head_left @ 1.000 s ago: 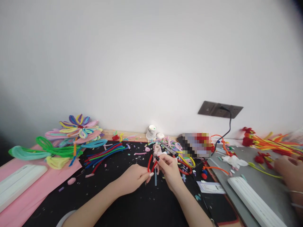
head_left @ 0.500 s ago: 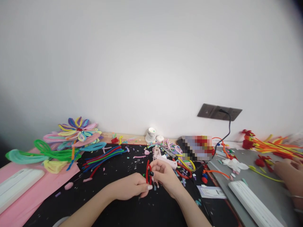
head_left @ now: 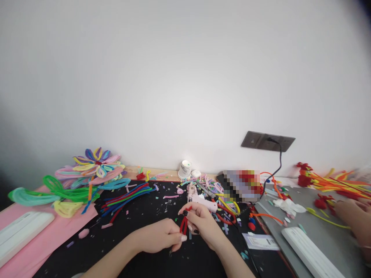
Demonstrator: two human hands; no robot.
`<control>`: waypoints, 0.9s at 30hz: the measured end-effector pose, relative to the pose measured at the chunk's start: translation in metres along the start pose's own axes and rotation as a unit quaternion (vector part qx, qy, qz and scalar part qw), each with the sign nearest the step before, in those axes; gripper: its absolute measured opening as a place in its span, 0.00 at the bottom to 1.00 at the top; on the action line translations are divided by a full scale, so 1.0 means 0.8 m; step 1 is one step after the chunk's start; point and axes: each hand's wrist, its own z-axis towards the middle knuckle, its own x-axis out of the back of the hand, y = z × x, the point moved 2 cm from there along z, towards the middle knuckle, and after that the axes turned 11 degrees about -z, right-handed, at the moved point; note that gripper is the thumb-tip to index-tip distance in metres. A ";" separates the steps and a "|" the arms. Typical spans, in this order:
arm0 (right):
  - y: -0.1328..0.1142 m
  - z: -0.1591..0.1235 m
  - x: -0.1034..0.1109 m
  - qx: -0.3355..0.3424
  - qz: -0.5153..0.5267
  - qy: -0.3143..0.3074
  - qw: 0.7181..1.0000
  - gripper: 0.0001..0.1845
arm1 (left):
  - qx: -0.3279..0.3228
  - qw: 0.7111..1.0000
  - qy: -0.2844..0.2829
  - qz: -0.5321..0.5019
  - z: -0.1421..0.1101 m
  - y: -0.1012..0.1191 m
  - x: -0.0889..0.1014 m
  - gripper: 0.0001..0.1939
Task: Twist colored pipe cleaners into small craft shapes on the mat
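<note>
A bent red pipe cleaner (head_left: 184, 224) is pinched between both my hands over the black mat (head_left: 139, 247). My left hand (head_left: 159, 236) grips its lower part with closed fingers. My right hand (head_left: 199, 221) closes round its upper loop, dark nails showing. Just behind my right hand lies a pale pink glue gun (head_left: 203, 201). A bundle of red, blue and green pipe cleaners (head_left: 127, 194) lies to the left on the mat.
A multicoloured pipe-cleaner flower (head_left: 92, 166) and green loops (head_left: 58, 187) sit on pink paper (head_left: 43, 235) at left. White trays (head_left: 20, 231) (head_left: 310, 251) lie at both sides. Another person's hand (head_left: 353, 216) rests on the grey board (head_left: 333, 231) at right. A cord (head_left: 278, 162) hangs from the wall socket.
My hands have drawn nearer to me and lower with the red pipe cleaner, folding it into a tighter loop. The view has tilted slightly.
</note>
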 end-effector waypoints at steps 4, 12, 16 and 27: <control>-0.001 0.002 -0.002 0.013 -0.047 0.013 0.999 0.06 | -0.006 1.000 0.012 0.002 0.001 -0.005 -0.001 0.25; 0.004 0.002 0.002 -0.004 -0.028 0.019 0.999 0.07 | 0.009 0.999 0.019 -0.028 0.002 -0.013 0.000 0.25; 0.003 0.001 0.004 0.005 0.032 0.042 0.999 0.09 | 0.019 0.998 0.039 -0.052 0.001 -0.010 0.003 0.25; 0.008 0.004 0.006 -0.002 0.102 0.010 0.995 0.13 | 0.026 0.997 0.037 -0.067 0.000 -0.005 0.003 0.26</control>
